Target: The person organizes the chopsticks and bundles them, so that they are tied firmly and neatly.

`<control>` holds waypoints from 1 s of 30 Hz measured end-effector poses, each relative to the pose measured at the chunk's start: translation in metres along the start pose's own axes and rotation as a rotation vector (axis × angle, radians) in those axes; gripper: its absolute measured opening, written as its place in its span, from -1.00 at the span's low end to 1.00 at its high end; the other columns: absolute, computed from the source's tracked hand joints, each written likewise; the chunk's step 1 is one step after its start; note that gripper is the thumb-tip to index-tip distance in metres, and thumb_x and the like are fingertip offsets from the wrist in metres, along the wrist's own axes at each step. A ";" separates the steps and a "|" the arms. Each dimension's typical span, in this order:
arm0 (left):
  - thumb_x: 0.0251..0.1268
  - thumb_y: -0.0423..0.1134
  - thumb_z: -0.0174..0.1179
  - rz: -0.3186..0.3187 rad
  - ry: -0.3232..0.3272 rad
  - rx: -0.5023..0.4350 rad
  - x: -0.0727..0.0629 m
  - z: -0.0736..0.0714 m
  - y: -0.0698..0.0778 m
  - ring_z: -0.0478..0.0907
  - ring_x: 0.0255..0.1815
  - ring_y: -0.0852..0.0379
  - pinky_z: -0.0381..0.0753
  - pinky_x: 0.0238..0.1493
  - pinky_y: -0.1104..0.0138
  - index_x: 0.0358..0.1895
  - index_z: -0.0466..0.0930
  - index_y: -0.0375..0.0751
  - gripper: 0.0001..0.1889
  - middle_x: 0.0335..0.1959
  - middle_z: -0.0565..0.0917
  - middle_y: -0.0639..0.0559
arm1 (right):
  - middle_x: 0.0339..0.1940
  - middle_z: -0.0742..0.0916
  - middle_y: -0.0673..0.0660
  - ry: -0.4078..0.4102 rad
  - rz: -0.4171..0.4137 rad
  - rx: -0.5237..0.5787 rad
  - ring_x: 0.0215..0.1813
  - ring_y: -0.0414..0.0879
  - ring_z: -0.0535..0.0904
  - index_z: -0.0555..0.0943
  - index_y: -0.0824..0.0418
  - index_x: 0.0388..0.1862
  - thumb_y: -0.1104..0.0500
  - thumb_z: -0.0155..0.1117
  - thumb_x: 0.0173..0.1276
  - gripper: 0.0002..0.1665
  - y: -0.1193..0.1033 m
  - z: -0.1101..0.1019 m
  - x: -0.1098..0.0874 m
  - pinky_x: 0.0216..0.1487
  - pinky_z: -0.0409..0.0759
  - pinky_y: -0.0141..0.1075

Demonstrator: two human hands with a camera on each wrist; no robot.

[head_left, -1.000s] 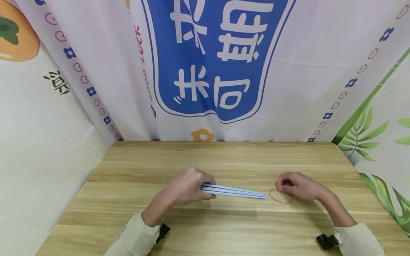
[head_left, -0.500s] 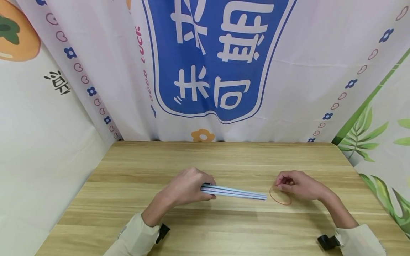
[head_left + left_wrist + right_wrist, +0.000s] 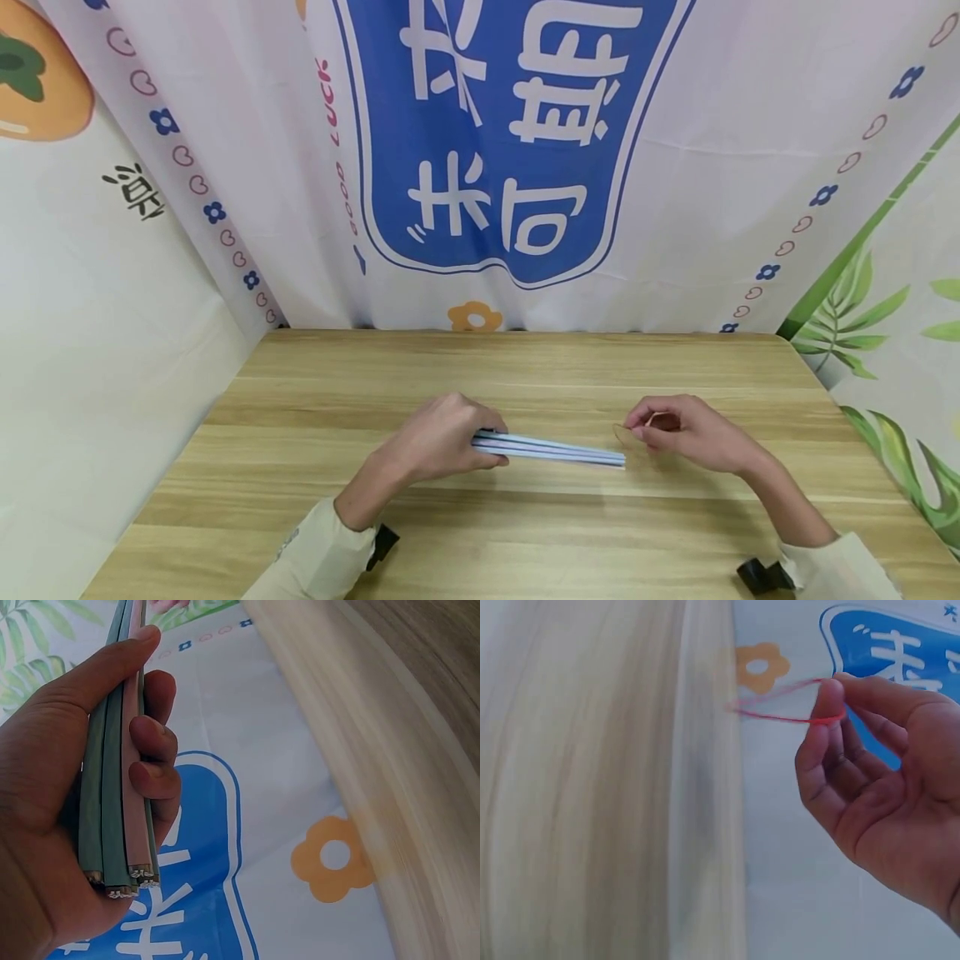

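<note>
My left hand (image 3: 438, 437) grips a bundle of several long thin sticks (image 3: 555, 451), pale blue-green and pink, above the table; the bundle points to the right. In the left wrist view the sticks (image 3: 112, 787) lie across the palm with the thumb along one side and fingers curled round the other, and their near ends are rough and silvery. My right hand (image 3: 697, 433) pinches a thin red rubber band (image 3: 780, 718) between thumb and forefinger. The band's loop hangs out to the left of the fingertips, close to the free ends of the sticks.
A wood-grain table (image 3: 495, 542) lies under both hands. Behind it hangs a white curtain (image 3: 690, 225) with a blue printed panel, and printed cloths stand at both sides. A black wrist device (image 3: 763, 575) sits by the right sleeve.
My right hand has moved slightly up and to the left, and the rubber band has turned from a round loop to a narrow one nearer the stick ends. The left hand stays nearly still.
</note>
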State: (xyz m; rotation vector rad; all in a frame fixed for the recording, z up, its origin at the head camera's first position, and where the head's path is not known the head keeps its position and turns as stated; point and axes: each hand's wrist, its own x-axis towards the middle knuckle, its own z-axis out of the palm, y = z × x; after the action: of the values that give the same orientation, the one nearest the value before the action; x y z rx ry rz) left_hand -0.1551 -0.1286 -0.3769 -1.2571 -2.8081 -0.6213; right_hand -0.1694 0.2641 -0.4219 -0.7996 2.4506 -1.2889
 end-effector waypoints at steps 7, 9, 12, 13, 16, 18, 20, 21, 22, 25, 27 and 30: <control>0.23 -0.10 0.61 -0.004 0.025 0.011 0.002 0.003 0.001 0.50 -0.50 0.47 0.54 -0.40 0.57 -0.17 0.87 -0.04 -0.81 -0.33 0.84 0.20 | -0.09 0.78 0.35 0.044 0.019 0.049 -0.28 -0.01 0.71 0.72 0.28 0.05 0.17 0.28 0.64 -0.79 -0.024 0.009 -0.001 -0.23 0.77 -0.18; 0.23 -0.10 0.61 -0.010 0.028 0.012 0.002 0.004 0.001 0.49 -0.50 0.47 0.53 -0.40 0.57 -0.17 0.87 -0.04 -0.81 -0.34 0.84 0.21 | -0.08 0.79 0.31 0.056 0.008 0.065 -0.27 -0.02 0.72 0.73 0.24 0.03 0.18 0.28 0.64 -0.82 -0.030 0.011 -0.002 -0.21 0.77 -0.17; 0.22 -0.11 0.61 -0.012 0.040 0.011 0.002 0.005 0.001 0.48 -0.51 0.46 0.52 -0.41 0.56 -0.18 0.87 -0.06 -0.81 -0.35 0.83 0.20 | -0.09 0.80 0.20 0.070 -0.004 0.093 -0.28 0.00 0.71 0.74 0.20 0.02 0.18 0.28 0.64 -0.84 -0.040 0.013 -0.003 -0.22 0.75 -0.20; 0.21 -0.12 0.62 -0.013 0.044 0.008 0.002 0.005 0.001 0.48 -0.51 0.46 0.52 -0.42 0.56 -0.18 0.87 -0.07 -0.81 -0.35 0.84 0.19 | -0.13 0.80 0.17 0.073 -0.005 0.101 -0.28 0.00 0.71 0.74 0.19 0.01 0.18 0.28 0.64 -0.85 -0.043 0.014 -0.004 -0.23 0.75 -0.22; 0.20 -0.13 0.62 -0.025 0.058 0.004 0.002 0.005 0.002 0.48 -0.51 0.45 0.52 -0.43 0.55 -0.18 0.87 -0.08 -0.80 -0.34 0.84 0.17 | -0.23 0.78 0.12 0.084 -0.010 0.126 -0.33 -0.04 0.68 0.75 0.18 -0.01 0.19 0.29 0.63 -0.87 -0.050 0.015 -0.005 -0.27 0.72 -0.25; 0.21 -0.12 0.62 -0.040 0.063 0.001 0.002 0.004 0.002 0.49 -0.51 0.44 0.52 -0.43 0.55 -0.18 0.87 -0.08 -0.80 -0.33 0.85 0.17 | -0.28 0.76 0.12 0.090 -0.016 0.140 -0.36 -0.06 0.66 0.75 0.18 -0.02 0.21 0.30 0.62 -0.88 -0.054 0.016 -0.006 -0.29 0.71 -0.26; 0.21 -0.12 0.62 -0.054 0.065 -0.002 0.002 0.004 0.002 0.51 -0.50 0.44 0.53 -0.43 0.55 -0.18 0.87 -0.07 -0.80 -0.33 0.85 0.17 | -0.32 0.75 0.11 0.097 -0.024 0.152 -0.37 -0.09 0.64 0.75 0.19 -0.01 0.22 0.30 0.61 -0.88 -0.057 0.018 -0.006 -0.31 0.70 -0.27; 0.22 -0.12 0.62 -0.061 0.066 -0.004 0.002 0.004 0.002 0.51 -0.50 0.44 0.53 -0.43 0.55 -0.18 0.87 -0.07 -0.80 -0.33 0.85 0.17 | -0.33 0.75 0.10 0.097 -0.031 0.157 -0.38 -0.09 0.64 0.75 0.19 -0.01 0.23 0.30 0.61 -0.88 -0.058 0.019 -0.006 -0.32 0.69 -0.28; 0.22 -0.11 0.62 -0.067 0.067 -0.005 0.002 0.004 0.001 0.52 -0.50 0.44 0.54 -0.43 0.55 -0.17 0.87 -0.07 -0.80 -0.33 0.85 0.17 | -0.33 0.75 0.09 0.097 -0.040 0.163 -0.38 -0.08 0.63 0.75 0.19 -0.01 0.24 0.30 0.61 -0.88 -0.059 0.020 -0.007 -0.33 0.68 -0.28; 0.21 -0.12 0.62 -0.075 0.075 -0.009 0.002 0.004 0.001 0.52 -0.51 0.43 0.54 -0.44 0.54 -0.18 0.86 -0.08 -0.80 -0.34 0.85 0.15 | -0.34 0.74 0.03 0.095 -0.070 0.180 -0.38 -0.07 0.63 0.75 0.19 -0.01 0.27 0.29 0.61 -0.87 -0.061 0.023 -0.007 -0.35 0.67 -0.29; 0.21 -0.12 0.62 -0.081 0.085 -0.009 0.002 0.004 0.001 0.51 -0.51 0.43 0.54 -0.45 0.54 -0.18 0.86 -0.09 -0.80 -0.34 0.85 0.15 | -0.33 0.74 0.01 0.093 -0.098 0.184 -0.38 -0.07 0.63 0.75 0.18 -0.01 0.29 0.29 0.60 -0.87 -0.061 0.025 -0.006 -0.36 0.67 -0.29; 0.21 -0.12 0.62 -0.098 0.106 -0.005 0.003 0.004 0.001 0.50 -0.53 0.44 0.52 -0.47 0.54 -0.20 0.86 -0.08 -0.81 -0.35 0.85 0.16 | -0.32 0.74 -0.02 0.096 -0.137 0.179 -0.38 -0.06 0.64 0.75 0.17 0.00 0.32 0.28 0.59 -0.85 -0.060 0.028 -0.005 -0.38 0.66 -0.30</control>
State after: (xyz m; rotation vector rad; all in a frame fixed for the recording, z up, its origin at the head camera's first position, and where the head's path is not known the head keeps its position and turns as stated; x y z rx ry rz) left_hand -0.1555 -0.1244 -0.3798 -1.0587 -2.7960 -0.6774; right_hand -0.1316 0.2205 -0.3890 -0.8901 2.3436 -1.6052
